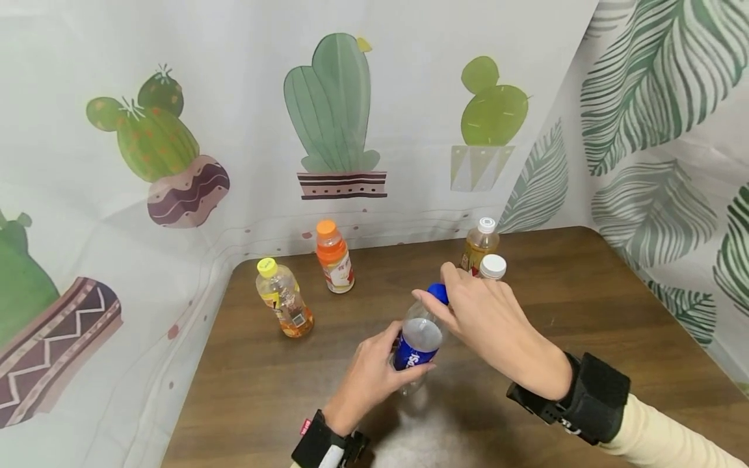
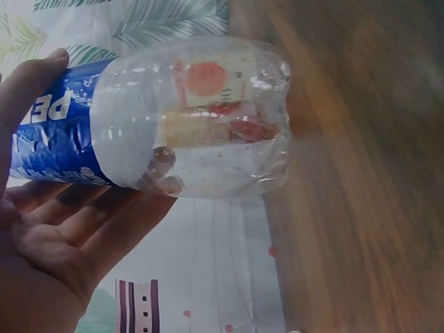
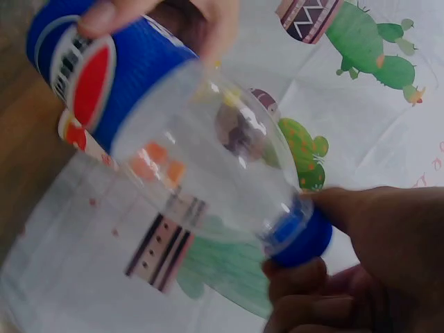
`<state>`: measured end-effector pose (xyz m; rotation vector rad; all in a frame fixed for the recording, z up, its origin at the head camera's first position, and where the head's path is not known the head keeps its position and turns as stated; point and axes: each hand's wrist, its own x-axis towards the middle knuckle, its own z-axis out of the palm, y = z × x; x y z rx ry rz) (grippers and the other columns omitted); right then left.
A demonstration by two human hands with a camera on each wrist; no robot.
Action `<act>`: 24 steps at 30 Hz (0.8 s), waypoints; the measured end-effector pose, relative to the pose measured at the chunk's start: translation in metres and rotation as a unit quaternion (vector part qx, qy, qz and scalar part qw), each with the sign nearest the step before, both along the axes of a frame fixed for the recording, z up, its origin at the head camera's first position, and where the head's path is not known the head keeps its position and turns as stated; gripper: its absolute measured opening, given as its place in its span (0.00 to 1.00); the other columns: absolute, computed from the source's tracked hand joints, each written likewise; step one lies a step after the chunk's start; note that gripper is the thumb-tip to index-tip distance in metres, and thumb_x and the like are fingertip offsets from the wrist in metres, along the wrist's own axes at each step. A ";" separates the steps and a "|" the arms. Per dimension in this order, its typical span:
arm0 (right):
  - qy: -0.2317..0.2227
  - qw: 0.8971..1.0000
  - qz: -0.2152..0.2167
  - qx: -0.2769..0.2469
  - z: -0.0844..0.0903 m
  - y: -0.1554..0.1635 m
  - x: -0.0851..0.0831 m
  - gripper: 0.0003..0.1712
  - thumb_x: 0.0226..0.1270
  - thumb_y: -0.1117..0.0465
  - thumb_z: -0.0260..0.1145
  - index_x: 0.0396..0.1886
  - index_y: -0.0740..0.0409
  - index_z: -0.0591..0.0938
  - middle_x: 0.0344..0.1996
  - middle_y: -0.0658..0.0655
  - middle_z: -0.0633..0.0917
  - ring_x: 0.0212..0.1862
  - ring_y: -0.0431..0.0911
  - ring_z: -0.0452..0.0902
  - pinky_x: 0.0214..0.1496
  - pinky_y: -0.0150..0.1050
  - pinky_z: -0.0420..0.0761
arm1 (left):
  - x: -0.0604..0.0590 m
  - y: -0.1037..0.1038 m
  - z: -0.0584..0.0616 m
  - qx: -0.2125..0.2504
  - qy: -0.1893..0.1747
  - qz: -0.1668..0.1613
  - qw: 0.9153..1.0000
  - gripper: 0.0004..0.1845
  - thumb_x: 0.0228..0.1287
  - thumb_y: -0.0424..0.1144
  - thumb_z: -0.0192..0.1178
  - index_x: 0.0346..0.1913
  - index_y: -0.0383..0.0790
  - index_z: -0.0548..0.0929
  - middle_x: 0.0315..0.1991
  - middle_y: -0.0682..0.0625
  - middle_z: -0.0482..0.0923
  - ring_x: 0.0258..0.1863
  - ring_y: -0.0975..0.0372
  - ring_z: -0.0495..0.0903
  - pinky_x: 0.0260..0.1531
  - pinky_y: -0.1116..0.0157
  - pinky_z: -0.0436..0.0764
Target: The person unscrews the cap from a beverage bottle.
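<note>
A clear plastic Pepsi bottle (image 1: pixel 422 335) with a blue label (image 3: pixel 111 69) stands slightly tilted between both hands, and no drink shows inside it. My left hand (image 1: pixel 368 367) grips it round the label, thumb on the near side and fingers behind. At the top, my right hand (image 1: pixel 488 318) pinches the blue cap (image 3: pixel 305 236) between thumb and curled fingers. The cap sits at the bottle's neck. In the left wrist view the clear base (image 2: pixel 270 118) is close to the wood; whether it touches cannot be told.
On the brown table (image 1: pixel 246 403) stand a yellow-capped bottle (image 1: pixel 283 299) and an orange-capped bottle (image 1: pixel 335 257) at the left. Behind my right hand are a white-capped bottle (image 1: pixel 482 244) and another white cap (image 1: pixel 493 266), partly hidden. A cactus-print cloth (image 1: pixel 246 162) hangs behind.
</note>
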<state>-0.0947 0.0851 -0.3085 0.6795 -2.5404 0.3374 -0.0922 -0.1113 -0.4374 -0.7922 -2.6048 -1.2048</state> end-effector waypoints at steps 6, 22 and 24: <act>-0.009 0.996 0.059 -0.063 -0.002 0.004 0.000 0.20 0.67 0.50 0.67 0.27 0.54 0.68 0.18 0.44 0.65 0.17 0.33 0.57 0.16 0.27 0.57 | 0.001 -0.001 0.005 0.029 -0.031 -0.022 0.999 0.30 0.54 0.57 0.72 0.57 0.48 0.78 0.45 0.54 0.86 0.41 0.65 0.86 0.40 0.73 0.84; -0.020 0.978 0.171 -0.117 -0.002 0.017 -0.003 0.13 0.72 0.52 0.64 0.33 0.53 0.71 0.21 0.44 0.68 0.24 0.32 0.62 0.22 0.23 0.64 | -0.002 -0.005 0.011 0.073 -0.093 -0.089 0.989 0.23 0.53 0.54 0.74 0.52 0.52 0.82 0.42 0.56 0.88 0.39 0.69 0.86 0.40 0.70 0.85; -0.027 0.977 0.185 -0.106 -0.001 0.018 -0.003 0.12 0.70 0.54 0.65 0.35 0.53 0.72 0.22 0.44 0.68 0.24 0.32 0.63 0.23 0.22 0.65 | -0.003 -0.008 0.012 0.081 -0.115 -0.109 0.984 0.25 0.53 0.52 0.75 0.54 0.52 0.82 0.43 0.57 0.88 0.40 0.70 0.86 0.42 0.70 0.85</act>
